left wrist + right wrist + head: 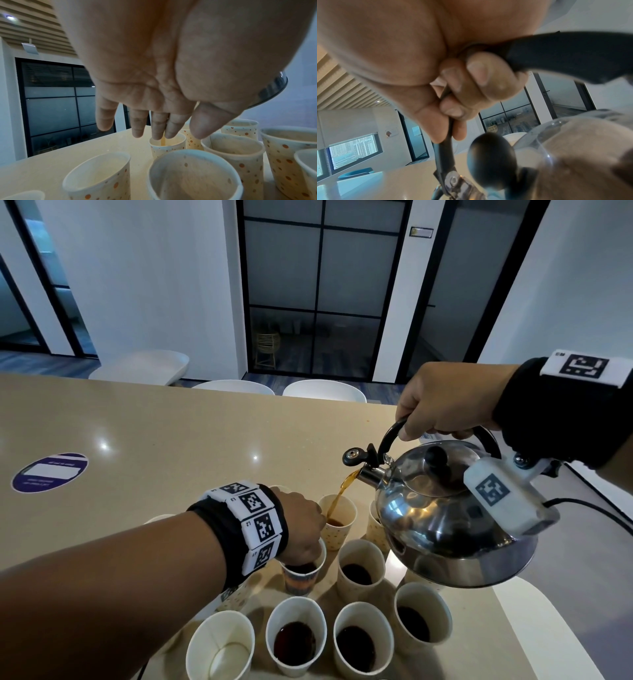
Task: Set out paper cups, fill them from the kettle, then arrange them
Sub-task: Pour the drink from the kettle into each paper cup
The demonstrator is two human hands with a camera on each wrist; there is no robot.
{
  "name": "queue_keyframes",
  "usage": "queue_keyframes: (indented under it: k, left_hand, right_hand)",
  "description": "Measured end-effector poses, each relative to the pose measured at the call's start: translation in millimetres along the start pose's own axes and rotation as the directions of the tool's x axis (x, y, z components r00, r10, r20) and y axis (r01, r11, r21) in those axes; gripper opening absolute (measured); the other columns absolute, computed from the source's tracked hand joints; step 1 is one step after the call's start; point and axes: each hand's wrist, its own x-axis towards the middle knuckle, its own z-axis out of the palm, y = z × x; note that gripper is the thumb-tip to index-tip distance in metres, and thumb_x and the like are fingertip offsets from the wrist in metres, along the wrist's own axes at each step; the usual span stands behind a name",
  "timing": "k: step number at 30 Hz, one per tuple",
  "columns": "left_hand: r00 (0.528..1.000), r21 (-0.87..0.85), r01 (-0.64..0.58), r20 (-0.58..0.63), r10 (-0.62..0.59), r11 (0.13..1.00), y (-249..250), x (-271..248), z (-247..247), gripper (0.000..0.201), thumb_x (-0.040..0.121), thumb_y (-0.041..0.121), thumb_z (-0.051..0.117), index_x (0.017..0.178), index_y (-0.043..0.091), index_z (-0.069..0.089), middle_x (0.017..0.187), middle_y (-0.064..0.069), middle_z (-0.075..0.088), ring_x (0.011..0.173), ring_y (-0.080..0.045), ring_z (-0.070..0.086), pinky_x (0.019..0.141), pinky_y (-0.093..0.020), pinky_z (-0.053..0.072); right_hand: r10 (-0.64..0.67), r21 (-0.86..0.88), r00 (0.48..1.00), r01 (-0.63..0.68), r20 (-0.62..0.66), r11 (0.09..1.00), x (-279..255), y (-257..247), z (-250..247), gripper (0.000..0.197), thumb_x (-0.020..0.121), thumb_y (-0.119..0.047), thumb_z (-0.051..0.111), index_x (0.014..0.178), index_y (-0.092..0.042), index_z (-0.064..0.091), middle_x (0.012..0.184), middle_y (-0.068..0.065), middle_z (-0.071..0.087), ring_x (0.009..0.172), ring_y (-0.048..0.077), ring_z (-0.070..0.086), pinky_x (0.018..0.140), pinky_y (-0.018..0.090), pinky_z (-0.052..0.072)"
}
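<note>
A steel kettle [445,518] with a black handle [565,54] hangs tilted to the left, and my right hand [442,402] grips that handle from above with the fingers [479,81] curled round it. A brown stream runs from the spout into a dotted paper cup [337,520] in the back row. My left hand [308,525] reaches to that cup [167,143] with straight fingers [157,129] touching its near rim. Several more dotted cups stand close around, most holding dark liquid [294,642]. The front left cup [221,645] holds none.
The cups stand on a beige table [171,440] near its front right corner. A round purple sticker [49,472] lies at the left. White chairs [325,392] stand beyond the far edge. A black cable [582,505] runs at the right.
</note>
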Motion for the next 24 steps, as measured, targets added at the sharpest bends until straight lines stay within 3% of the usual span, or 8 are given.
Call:
queue_keyframes:
  k: [18, 24]
  left_hand:
    - [0.992, -0.12, 0.068, 0.114, -0.055, 0.99, 6, -1, -13, 0.05, 0.101, 0.046, 0.043, 0.138, 0.015, 0.053, 0.137, -0.003, 0.058, 0.118, -0.026, 0.059, 0.097, -0.044, 0.051]
    - [0.99, -0.205, 0.142, 0.023, -0.14, 0.968, 1, -12, -16, 0.051, 0.1, 0.042, 0.043, 0.144, 0.015, 0.045, 0.144, -0.002, 0.049, 0.122, -0.025, 0.055, 0.099, -0.045, 0.05]
  right_hand:
    - [-0.024, 0.021, 1.0, 0.024, 0.019, 0.999, -1, 14, -2, 0.008, 0.082, -0.015, 0.074, 0.079, -0.008, 0.075, 0.053, 0.007, 0.056, 0.049, 0.022, 0.045, 0.04, 0.023, 0.039]
    - [-0.058, 0.15, 0.998, 0.062, -0.03, 0.987, -5, 26, -6, 0.006, 0.079, -0.016, 0.076, 0.075, -0.011, 0.075, 0.054, 0.008, 0.054, 0.052, 0.026, 0.043, 0.045, 0.027, 0.038]
